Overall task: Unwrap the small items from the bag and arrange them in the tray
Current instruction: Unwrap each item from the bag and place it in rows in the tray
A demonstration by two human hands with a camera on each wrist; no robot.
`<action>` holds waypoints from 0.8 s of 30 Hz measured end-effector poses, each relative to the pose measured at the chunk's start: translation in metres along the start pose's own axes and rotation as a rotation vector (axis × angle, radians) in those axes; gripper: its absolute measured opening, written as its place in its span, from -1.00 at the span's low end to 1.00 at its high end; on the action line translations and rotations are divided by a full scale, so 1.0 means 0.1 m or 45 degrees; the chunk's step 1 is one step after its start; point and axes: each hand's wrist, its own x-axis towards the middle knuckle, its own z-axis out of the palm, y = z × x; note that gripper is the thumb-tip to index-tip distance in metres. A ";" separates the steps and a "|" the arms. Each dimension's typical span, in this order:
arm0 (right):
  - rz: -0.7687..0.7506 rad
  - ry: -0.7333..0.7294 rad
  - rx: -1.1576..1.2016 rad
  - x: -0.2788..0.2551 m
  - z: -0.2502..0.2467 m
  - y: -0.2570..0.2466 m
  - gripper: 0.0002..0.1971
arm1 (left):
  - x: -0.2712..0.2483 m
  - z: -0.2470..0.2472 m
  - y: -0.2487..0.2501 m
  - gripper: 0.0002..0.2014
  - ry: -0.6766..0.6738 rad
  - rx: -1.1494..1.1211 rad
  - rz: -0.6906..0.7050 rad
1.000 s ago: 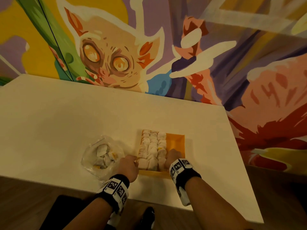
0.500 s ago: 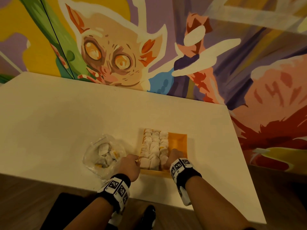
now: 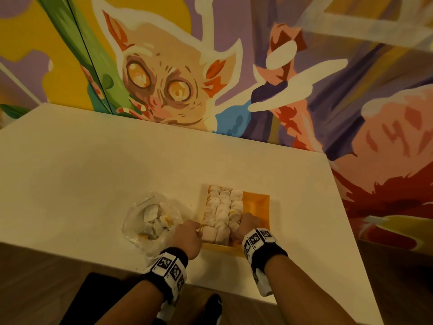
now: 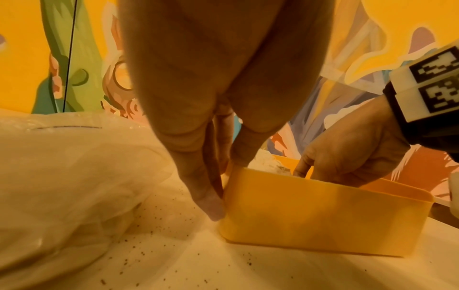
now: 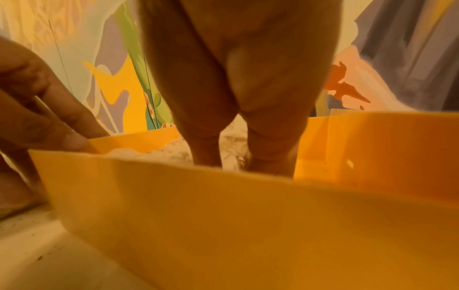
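Note:
A yellow tray (image 3: 256, 207) sits on the white table, its left part filled with rows of white unwrapped items (image 3: 222, 207). To its left lies a clear plastic bag (image 3: 150, 219) with wrapped items inside. My left hand (image 3: 187, 235) pinches the tray's near-left corner wall (image 4: 310, 215), with straight fingers (image 4: 211, 206) outside and another fingertip (image 5: 77, 143) at the rim. My right hand (image 3: 246, 225) reaches down into the tray's near end. Its thumb and finger (image 5: 206, 149) stand either side of a white item (image 5: 233, 155), and the near wall (image 5: 248, 215) hides their tips.
The table's near edge (image 3: 93, 256) runs just under both wrists, and its right edge (image 3: 351, 231) is close to the tray. A painted mural wall (image 3: 164, 78) stands behind the table. Dark crumbs (image 4: 154, 253) speckle the tabletop by the tray.
Both hands stay at the tray's near end. Only the head view has shifted slightly.

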 end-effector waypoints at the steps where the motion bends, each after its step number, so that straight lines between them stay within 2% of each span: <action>1: 0.007 -0.005 -0.031 -0.01 0.01 0.00 -0.53 | -0.01 -0.01 -0.01 -0.62 0.004 -0.036 0.015; 3: 0.054 -0.030 -0.119 -0.05 0.02 -0.04 -0.50 | -0.06 -0.08 0.00 -0.71 0.041 -0.165 0.045; 5: 0.070 0.069 -0.134 -0.12 -0.01 -0.12 -0.47 | -0.11 -0.21 -0.03 -0.89 0.130 -0.373 0.057; 7: -0.040 0.219 -0.007 -0.23 -0.03 -0.25 -0.47 | -0.14 -0.39 -0.10 -0.86 0.254 -0.523 0.030; 8: -0.128 0.249 0.125 -0.31 -0.01 -0.33 -0.53 | -0.14 -0.48 -0.15 -0.87 0.312 -0.527 0.020; 10: -0.309 0.173 0.362 -0.45 0.06 -0.48 -0.71 | -0.14 -0.67 -0.26 -0.91 0.417 -0.402 0.014; 12: -0.478 0.009 0.404 -0.57 0.19 -0.62 -0.78 | -0.10 -0.83 -0.40 -0.93 0.455 -0.308 -0.014; 14: -0.582 -0.226 0.390 -0.69 0.30 -0.77 -0.74 | -0.02 -0.92 -0.55 -0.80 0.368 -0.180 -0.068; 16: -0.589 -0.469 0.386 -0.79 0.42 -0.89 -0.65 | 0.07 -0.98 -0.65 -0.65 0.225 -0.046 -0.077; 17: -0.582 -0.530 0.367 -0.82 0.48 -0.94 -0.58 | 0.11 -1.00 -0.66 -0.60 0.137 0.018 -0.056; 19: -0.552 -0.550 0.314 -0.83 0.62 -1.00 -0.45 | 0.16 -0.99 -0.64 -0.57 -0.042 0.223 0.053; 21: -0.556 -0.517 0.250 -0.82 0.74 -1.04 -0.39 | 0.18 -0.96 -0.58 -0.64 -0.131 0.399 0.170; 24: -0.661 -0.321 0.113 -0.83 0.80 -1.05 -0.40 | 0.22 -0.88 -0.57 -0.61 -0.183 0.592 0.269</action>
